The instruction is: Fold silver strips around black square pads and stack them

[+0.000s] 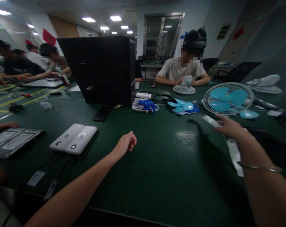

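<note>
My left hand (126, 144) rests on the green tabletop with its fingers curled in, and nothing shows in them. To the right, my right hand (229, 126) reaches forward with fingers apart, over a pale shiny strip (210, 120) that runs partly beneath the hand and wrist. Whether the fingers touch this strip, I cannot tell. Just beyond them stands a round white fan guard (250, 99) with light-blue fan blades (237, 96) inside. A loose blue fan blade set (180, 105) lies left of the guard, on a blue-and-white glove.
A large black computer case (97, 69) blocks the view behind it. White power banks (80, 138) with cables lie at left, beside a black phone (102, 113). Another blue glove (148, 105) lies by the case. Across the table, a person (173, 71) handles a white fan part (187, 81).
</note>
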A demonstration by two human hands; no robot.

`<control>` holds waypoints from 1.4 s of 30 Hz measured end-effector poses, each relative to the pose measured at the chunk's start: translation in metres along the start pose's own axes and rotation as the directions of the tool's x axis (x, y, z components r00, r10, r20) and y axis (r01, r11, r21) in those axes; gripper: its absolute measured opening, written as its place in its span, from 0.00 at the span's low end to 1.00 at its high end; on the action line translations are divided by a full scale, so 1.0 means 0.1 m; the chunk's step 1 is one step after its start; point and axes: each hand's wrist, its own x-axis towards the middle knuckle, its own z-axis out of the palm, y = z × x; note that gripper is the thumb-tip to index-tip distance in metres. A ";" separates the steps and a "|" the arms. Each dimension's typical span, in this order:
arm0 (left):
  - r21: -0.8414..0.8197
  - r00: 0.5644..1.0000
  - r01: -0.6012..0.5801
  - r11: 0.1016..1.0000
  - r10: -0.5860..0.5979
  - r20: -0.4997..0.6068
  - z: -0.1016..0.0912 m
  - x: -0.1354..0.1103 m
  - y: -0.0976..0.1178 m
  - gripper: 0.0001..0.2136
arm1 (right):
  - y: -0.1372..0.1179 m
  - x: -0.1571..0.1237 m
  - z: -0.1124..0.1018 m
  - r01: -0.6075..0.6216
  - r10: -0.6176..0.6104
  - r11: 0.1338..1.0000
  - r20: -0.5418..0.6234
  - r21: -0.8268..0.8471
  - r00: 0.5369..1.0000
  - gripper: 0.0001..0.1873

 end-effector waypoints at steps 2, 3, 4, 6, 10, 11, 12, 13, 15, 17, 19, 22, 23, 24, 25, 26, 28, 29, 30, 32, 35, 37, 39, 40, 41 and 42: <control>-0.014 0.999 0.036 0.999 -0.036 0.028 0.02 0.00 0.01 0.24 | -0.41 -0.13 0.03 0.174 -0.177 0.981 0.034 0.090 0.984 0.39; -0.041 0.998 0.063 0.997 -0.062 0.031 0.03 0.00 0.02 0.25 | -0.62 -0.23 0.06 0.280 -0.289 0.951 0.049 0.133 0.956 0.39; -0.075 0.995 0.093 0.993 -0.091 0.031 0.04 0.01 0.04 0.25 | -0.82 -0.35 0.08 0.390 -0.408 0.902 0.073 0.183 0.910 0.38; -0.156 0.990 0.144 0.977 -0.141 0.029 0.05 0.01 0.06 0.24 | -1.17 -0.64 0.14 0.600 -0.661 0.736 0.141 0.313 0.737 0.38; -0.312 0.973 0.224 0.923 -0.193 0.127 0.05 0.00 0.09 0.27 | -1.58 -1.15 0.21 0.718 -0.807 0.588 0.205 0.373 0.555 0.35; -0.337 0.968 0.235 0.912 -0.187 0.167 0.05 -0.01 0.09 0.28 | -1.62 -1.22 0.23 0.735 -0.815 0.577 0.197 0.357 0.545 0.35; -0.362 0.963 0.240 0.901 -0.173 0.209 0.04 -0.02 0.10 0.29 | -1.64 -1.26 0.25 0.752 -0.823 0.567 0.183 0.336 0.538 0.35; -0.391 0.956 0.245 0.887 -0.154 0.250 0.04 -0.03 0.10 0.32 | -1.64 -1.28 0.27 0.769 -0.829 0.558 0.166 0.312 0.534 0.35; -0.461 0.940 0.259 0.849 -0.112 0.322 0.02 -0.05 0.11 0.40 | -1.63 -1.27 0.32 0.794 -0.837 0.545 0.128 0.270 0.531 0.36; -0.514 0.926 0.277 0.812 -0.084 0.367 0.01 -0.07 0.13 0.46 | -1.60 -1.25 0.36 0.812 -0.844 0.534 0.090 0.238 0.529 0.37; -0.495 0.921 0.288 0.820 -0.096 0.378 0.01 -0.07 0.14 0.42 | -1.59 -1.24 0.38 0.827 -0.851 0.523 0.074 0.207 0.520 0.37; -0.356 0.937 0.256 0.899 -0.139 0.322 0.01 -0.06 0.12 0.27 | -1.59 -1.24 0.37 0.845 -0.858 0.513 0.095 0.151 0.504 0.36; -0.297 0.944 0.238 0.925 -0.148 0.296 0.02 -0.06 0.11 0.23 | -1.58 -1.24 0.35 0.845 -0.856 0.517 0.111 0.135 0.506 0.35; -0.240 0.949 0.221 0.945 -0.152 0.274 0.02 -0.05 0.10 0.21 | -1.58 -1.23 0.33 0.840 -0.849 0.527 0.129 0.127 0.513 0.35; -0.183 0.952 0.208 0.961 -0.156 0.263 0.03 -0.05 0.09 0.20 | -1.57 -1.22 0.30 0.831 -0.839 0.541 0.152 0.127 0.523 0.34; -0.126 0.952 0.197 0.972 -0.159 0.263 0.03 -0.04 0.08 0.19 | -1.55 -1.21 0.26 0.819 -0.827 0.558 0.176 0.133 0.534 0.34; -0.022 0.944 0.180 0.983 -0.167 0.285 0.03 -0.04 0.05 0.17 | -1.51 -1.17 0.17 0.789 -0.795 0.598 0.222 0.141 0.564 0.33; 0.022 0.937 0.172 0.985 -0.170 0.305 0.04 -0.04 0.05 0.16 | -1.48 -1.15 0.12 0.770 -0.775 0.623 0.240 0.140 0.584 0.32; 0.059 0.929 0.163 0.985 -0.173 0.328 0.04 -0.04 0.04 0.16 | -1.45 -1.12 0.08 0.745 -0.749 0.654 0.260 0.135 0.610 0.33; 0.106 0.910 0.144 0.984 -0.174 0.375 0.03 -0.05 0.04 0.16 | -1.36 -1.07 0.00 0.672 -0.669 0.730 0.326 0.124 0.668 0.34; 0.139 0.895 0.115 0.983 -0.164 0.416 0.03 -0.07 0.06 0.16 | -1.15 -0.91 -0.08 0.544 -0.547 0.823 0.488 0.164 0.680 0.40; 0.157 0.893 0.111 0.981 -0.168 0.418 0.03 -0.07 0.07 0.16 | -0.95 -0.74 -0.12 0.471 -0.509 0.854 0.544 0.221 0.668 0.42; 0.168 0.890 0.123 0.978 -0.183 0.418 0.02 -0.07 0.07 0.16 | -0.72 -0.53 -0.16 0.392 -0.434 0.900 0.485 0.192 0.759 0.40; 0.168 0.888 0.130 0.977 -0.190 0.420 0.02 -0.07 0.06 0.16 | -0.58 -0.43 -0.18 0.344 -0.369 0.929 0.413 0.136 0.833 0.38; 0.166 0.885 0.137 0.977 -0.196 0.422 0.02 -0.07 0.04 0.16 | -0.44 -0.32 -0.20 0.279 -0.283 0.959 0.314 0.057 0.907 0.35; 0.163 0.883 0.143 0.976 -0.201 0.425 0.01 -0.06 0.03 0.16 | -0.29 -0.23 -0.21 0.200 -0.191 0.980 0.211 -0.020 0.959 0.33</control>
